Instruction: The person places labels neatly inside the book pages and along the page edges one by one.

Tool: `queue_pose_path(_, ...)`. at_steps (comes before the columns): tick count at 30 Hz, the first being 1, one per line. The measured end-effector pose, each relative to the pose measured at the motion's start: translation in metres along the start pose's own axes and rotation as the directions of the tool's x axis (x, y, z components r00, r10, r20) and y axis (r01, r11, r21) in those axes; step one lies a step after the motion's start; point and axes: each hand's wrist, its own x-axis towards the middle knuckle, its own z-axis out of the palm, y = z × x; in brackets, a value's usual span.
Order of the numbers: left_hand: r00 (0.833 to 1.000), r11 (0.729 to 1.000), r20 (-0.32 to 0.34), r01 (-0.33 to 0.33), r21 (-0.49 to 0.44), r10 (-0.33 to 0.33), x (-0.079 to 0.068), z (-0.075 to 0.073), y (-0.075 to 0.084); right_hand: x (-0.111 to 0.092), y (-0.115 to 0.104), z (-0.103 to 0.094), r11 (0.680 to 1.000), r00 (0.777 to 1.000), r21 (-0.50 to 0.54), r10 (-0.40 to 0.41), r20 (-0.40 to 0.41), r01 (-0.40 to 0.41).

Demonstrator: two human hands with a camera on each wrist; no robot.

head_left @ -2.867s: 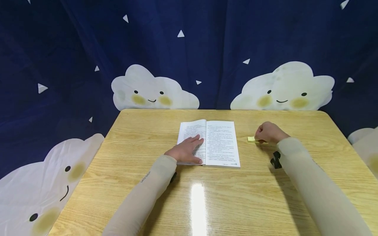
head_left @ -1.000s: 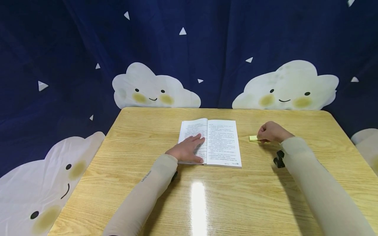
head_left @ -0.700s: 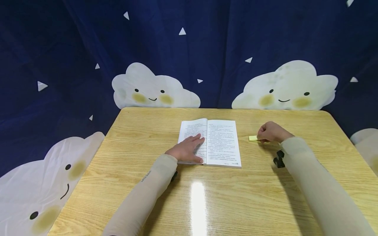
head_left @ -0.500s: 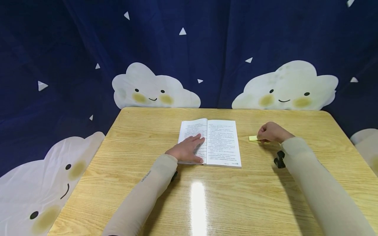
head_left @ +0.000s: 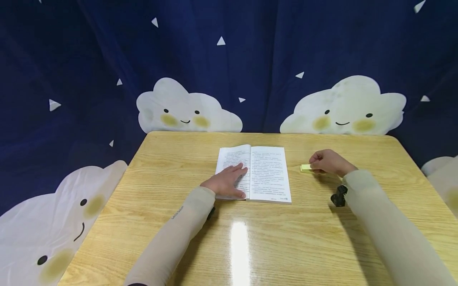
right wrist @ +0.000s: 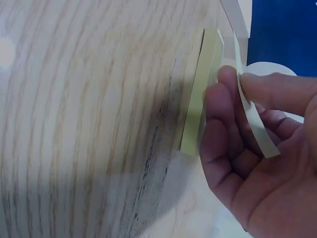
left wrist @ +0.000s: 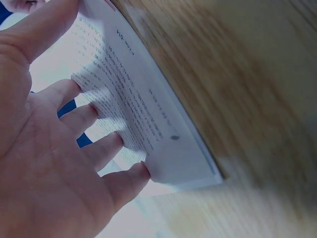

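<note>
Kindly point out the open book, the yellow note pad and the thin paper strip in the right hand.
Open book [head_left: 270,174]: head view, on the right page.
Yellow note pad [right wrist: 197,96]: right wrist view, on its long side.
Thin paper strip [right wrist: 257,126]: right wrist view, on its lower half.

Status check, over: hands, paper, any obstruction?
Left hand rests on open book. Right hand pinches pale strip. Yellow pad beside right hand. No obstruction visible.

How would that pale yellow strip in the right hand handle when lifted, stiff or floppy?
Probably floppy: the pale yellow strip curves along its length in the right hand. Likely very light, since it looks paper-thin. It might crease if squeezed, being so narrow.
</note>
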Motion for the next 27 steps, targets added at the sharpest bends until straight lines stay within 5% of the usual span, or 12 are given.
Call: queue_pose_path(27, 1.0, 1.0, -0.005, -0.007, -0.009, 0.007, -0.001, -0.001, 0.0, 0.02, -0.019, 0.015, 1.0, 0.992, -0.004, -0.025, -0.126, 0.025)
